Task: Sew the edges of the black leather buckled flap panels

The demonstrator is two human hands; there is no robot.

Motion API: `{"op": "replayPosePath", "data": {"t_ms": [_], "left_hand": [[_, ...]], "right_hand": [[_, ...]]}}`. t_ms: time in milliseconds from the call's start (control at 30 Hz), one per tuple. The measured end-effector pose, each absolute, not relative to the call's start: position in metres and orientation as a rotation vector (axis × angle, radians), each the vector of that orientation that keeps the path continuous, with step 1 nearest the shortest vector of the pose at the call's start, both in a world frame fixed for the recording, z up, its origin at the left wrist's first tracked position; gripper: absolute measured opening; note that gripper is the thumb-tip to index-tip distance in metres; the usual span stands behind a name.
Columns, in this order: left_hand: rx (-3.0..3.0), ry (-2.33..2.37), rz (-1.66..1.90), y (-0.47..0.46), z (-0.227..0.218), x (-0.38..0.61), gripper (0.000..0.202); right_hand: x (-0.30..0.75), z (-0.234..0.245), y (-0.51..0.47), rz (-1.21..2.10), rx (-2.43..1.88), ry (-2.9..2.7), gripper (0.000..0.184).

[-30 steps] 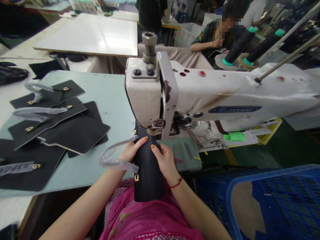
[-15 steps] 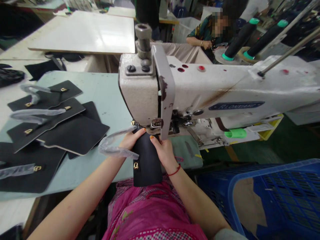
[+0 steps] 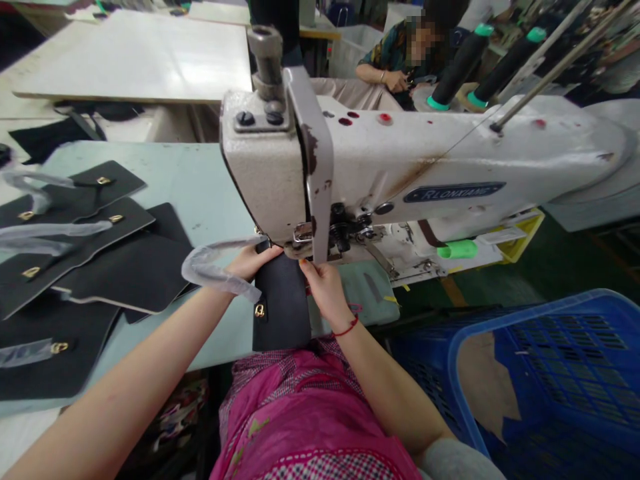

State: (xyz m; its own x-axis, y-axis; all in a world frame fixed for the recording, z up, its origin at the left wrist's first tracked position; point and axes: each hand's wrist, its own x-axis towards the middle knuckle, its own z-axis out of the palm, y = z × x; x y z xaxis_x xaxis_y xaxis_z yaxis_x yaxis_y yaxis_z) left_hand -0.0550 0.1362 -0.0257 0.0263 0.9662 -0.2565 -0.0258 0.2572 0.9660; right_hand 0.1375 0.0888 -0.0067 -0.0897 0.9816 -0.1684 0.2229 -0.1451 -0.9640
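A black leather-like panel (image 3: 283,307) lies partly beneath the sewing machine head (image 3: 267,167), its near end toward my lap. A plastic-wrapped handle (image 3: 197,267) is fixed along its left side by gold metal rings. My left hand (image 3: 253,262) reaches under this handle and holds the panel's far left part, thumb on top. At the panel's far right edge, close below the machine head, my right hand (image 3: 325,288) grips with bent fingers. Its thumb lies at the edge; the other fingertips are hidden. The needle and presser foot cannot be made out behind the head.
Several similar black panels (image 3: 145,267) with wrapped handles lie overlapping on the pale green table (image 3: 210,180) at left. A blue plastic basket (image 3: 463,373) stands at lower right. Black thread cones (image 3: 460,67) rise behind the machine. Across from me a person (image 3: 395,67) works with their hands.
The view has shifted, so the machine appears further left and higher. My right hand has slid toward the panel's right edge, uncovering more table beside it. Both hands stay on the panel.
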Motion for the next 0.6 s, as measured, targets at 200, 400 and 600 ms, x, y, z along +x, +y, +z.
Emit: {"op": "replayPosePath", "data": {"t_ms": [200, 400, 600], "left_hand": [[0.795, 1.158, 0.855, 0.129, -0.024, -0.056, 0.062], [0.937, 1.115, 0.831, 0.144, -0.026, -0.060, 0.056], [1.026, 1.161, 0.859, 0.161, 0.009, -0.060, 0.035]], "right_hand": [[0.144, -0.003, 0.093, 1.279, -1.441, -1.377, 0.045], [0.141, 0.001, 0.093, 1.365, -1.391, -1.327, 0.041], [0.133, -0.002, 0.090, 1.486, -1.333, -1.176, 0.039]]}}
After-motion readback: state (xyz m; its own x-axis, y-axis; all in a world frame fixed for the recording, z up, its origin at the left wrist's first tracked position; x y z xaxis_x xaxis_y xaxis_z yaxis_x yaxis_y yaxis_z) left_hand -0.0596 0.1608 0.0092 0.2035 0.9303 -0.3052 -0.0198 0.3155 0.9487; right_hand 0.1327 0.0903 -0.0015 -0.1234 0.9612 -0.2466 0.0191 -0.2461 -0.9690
